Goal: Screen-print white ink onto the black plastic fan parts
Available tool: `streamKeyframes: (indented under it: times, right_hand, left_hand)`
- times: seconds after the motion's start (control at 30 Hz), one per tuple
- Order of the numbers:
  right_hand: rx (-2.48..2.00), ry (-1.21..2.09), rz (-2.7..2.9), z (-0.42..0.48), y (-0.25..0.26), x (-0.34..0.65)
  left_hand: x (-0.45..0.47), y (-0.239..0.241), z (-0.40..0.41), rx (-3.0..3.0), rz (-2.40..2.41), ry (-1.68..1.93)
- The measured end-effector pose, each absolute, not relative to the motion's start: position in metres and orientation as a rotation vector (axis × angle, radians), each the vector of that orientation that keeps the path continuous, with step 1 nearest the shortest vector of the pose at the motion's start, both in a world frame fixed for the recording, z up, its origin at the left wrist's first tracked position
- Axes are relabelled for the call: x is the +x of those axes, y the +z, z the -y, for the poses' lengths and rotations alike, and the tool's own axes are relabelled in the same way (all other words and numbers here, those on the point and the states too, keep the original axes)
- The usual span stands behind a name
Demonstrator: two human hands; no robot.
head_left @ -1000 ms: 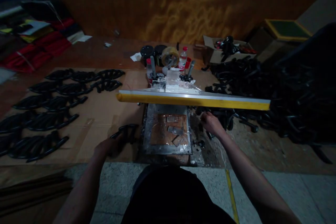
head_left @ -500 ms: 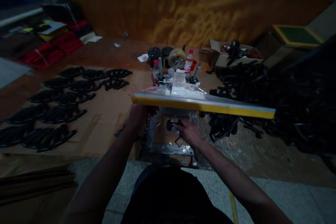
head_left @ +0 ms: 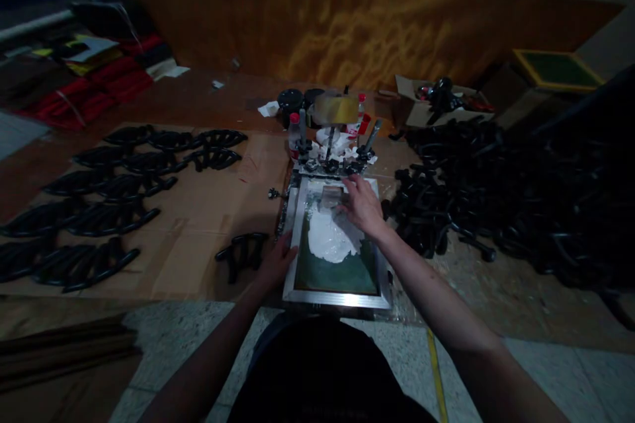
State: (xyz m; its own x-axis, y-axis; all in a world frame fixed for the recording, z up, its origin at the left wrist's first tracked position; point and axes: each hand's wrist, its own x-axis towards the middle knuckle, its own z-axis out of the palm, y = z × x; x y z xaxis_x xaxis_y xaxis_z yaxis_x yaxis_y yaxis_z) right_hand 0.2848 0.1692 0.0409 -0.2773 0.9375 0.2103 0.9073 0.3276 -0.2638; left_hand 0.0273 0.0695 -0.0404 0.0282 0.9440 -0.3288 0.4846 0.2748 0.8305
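Observation:
A screen-printing frame (head_left: pixel 337 299) lies flat, with a silver rim and green mesh. White ink (head_left: pixel 333 241) covers the mesh's middle and upper part. At the far end of the mesh, a small squeegee (head_left: pixel 331 195) stands in the ink. My right hand (head_left: pixel 366 208) reaches over the frame's right rim, thumb and fingers around the squeegee's right end. My left hand (head_left: pixel 278 263) grips the frame's left rim, fingertips on the metal. Beside it, a few black curved handles (head_left: pixel 243 248) lie on cardboard. Whatever sits beneath the screen is hidden.
Rows of black handles (head_left: pixel 102 211) lie on the cardboard (head_left: pixel 193 211) at left. A big heap of black pieces (head_left: pixel 461 192) fills the right. Behind the frame are clamps (head_left: pixel 332 164), a tape roll (head_left: pixel 336 109), bottles (head_left: pixel 294 132) and dark jars (head_left: pixel 290 102).
The screen frame has swung down from its raised position to lie flat. My right hand has left the black piece under it for the squeegee. My left hand has come down and nearer.

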Motion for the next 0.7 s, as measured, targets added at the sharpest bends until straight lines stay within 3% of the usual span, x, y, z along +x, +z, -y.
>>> streamKeyframes:
  times: [0.17,0.33,0.57,0.7]
  right_hand:
    - [-1.68,0.359,2.703,-0.149,0.033,0.248]
    - [-1.068,0.501,3.017,-0.114,0.035,0.271]
    - [-1.188,0.307,2.822,-0.103,0.019,0.271]
    - [-1.048,0.411,2.834,-0.092,0.011,0.273]
  left_hand:
    - [0.025,-0.046,-0.071,1.359,-1.569,0.593]
    - [0.026,-0.048,-0.069,1.328,-1.601,0.629]
    - [0.026,-0.045,-0.067,1.255,-1.584,0.678]
    - [0.028,-0.036,-0.066,1.212,-1.565,0.666]
